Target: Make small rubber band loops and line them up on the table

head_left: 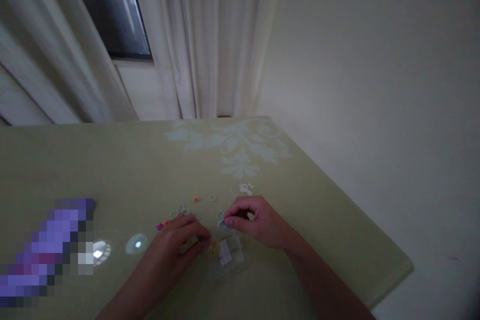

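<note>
My right hand [260,220] is closed in a pinch, thumb against forefinger, on a small pale blue ring [221,225] just above the table. My left hand [180,240] has its thumb and forefinger brought together at the left side of a clear plastic bag [236,251]; what they grip is too small to tell. Several yellowish rings [213,249] and a white paper slip [225,252] lie in or on that bag. More pale rings [181,210] lie beyond my left hand, beside a purple and orange piece [161,225].
Farther out on the table [123,160] are a small orange piece [195,199], a single ring [212,197] and a white key-shaped piece [246,189]. A pixelated purple object [45,255] lies at the left. Wall and curtains [210,35] border the table.
</note>
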`<state>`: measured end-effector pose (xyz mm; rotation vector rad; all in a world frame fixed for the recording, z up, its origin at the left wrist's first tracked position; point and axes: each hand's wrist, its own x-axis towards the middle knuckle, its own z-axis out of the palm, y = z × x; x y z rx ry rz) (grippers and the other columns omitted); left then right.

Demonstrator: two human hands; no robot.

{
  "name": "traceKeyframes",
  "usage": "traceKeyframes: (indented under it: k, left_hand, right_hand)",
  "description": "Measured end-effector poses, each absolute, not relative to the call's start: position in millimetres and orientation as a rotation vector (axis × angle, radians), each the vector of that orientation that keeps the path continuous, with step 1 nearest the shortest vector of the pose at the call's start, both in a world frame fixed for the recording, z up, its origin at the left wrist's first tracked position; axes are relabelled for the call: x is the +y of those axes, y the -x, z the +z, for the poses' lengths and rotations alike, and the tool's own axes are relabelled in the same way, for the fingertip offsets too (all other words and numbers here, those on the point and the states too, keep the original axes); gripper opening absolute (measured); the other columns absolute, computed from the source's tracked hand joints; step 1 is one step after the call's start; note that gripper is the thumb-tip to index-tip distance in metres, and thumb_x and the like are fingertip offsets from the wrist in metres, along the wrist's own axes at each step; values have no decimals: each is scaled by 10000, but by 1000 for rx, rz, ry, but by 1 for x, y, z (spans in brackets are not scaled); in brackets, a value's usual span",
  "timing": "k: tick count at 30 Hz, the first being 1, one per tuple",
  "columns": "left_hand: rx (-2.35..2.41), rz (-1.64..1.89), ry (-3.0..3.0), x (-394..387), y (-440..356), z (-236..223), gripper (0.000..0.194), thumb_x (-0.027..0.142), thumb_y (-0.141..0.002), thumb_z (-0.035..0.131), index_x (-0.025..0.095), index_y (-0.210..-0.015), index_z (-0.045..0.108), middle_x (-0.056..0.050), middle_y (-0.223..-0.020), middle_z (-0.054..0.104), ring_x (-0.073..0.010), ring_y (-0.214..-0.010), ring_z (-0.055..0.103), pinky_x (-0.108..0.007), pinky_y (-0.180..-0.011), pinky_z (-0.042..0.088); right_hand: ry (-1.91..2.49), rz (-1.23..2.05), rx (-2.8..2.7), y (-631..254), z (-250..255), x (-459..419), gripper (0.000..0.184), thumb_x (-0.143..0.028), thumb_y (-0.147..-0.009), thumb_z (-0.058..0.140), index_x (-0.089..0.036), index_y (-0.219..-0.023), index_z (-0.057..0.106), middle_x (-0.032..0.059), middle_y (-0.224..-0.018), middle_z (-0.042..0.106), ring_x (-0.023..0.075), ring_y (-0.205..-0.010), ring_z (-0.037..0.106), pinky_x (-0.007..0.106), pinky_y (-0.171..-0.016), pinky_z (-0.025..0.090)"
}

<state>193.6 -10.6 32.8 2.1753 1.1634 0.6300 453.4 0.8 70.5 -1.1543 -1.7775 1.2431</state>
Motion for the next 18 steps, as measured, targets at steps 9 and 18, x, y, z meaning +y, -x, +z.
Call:
traceKeyframes:
  k: [9, 18]
  left_hand:
    - [1018, 392, -2325, -23, -203, 41, 106, 261, -957, 693, 294, -891, 769, -13, -945, 724, -224, -958, 655, -344, -849, 447]
    - [933, 255, -2495, -39, -216, 53, 165, 434, -879, 800, 326, -998, 763, -21, -1018, 672, -256, -972, 580, -410, -867, 364]
  right_hand:
    - [1213, 1130, -1771, -469, 75, 7, 189, -351, -894, 759, -170, -856, 792, 2, -702, 660, 117, -637, 502, 248, -587, 366]
    - [1269, 1147, -2045, -471, 68, 3, 130, -288, -888, 770, -178, -918, 834, -11, -698, 660, 109, -621, 493, 246, -586, 365]
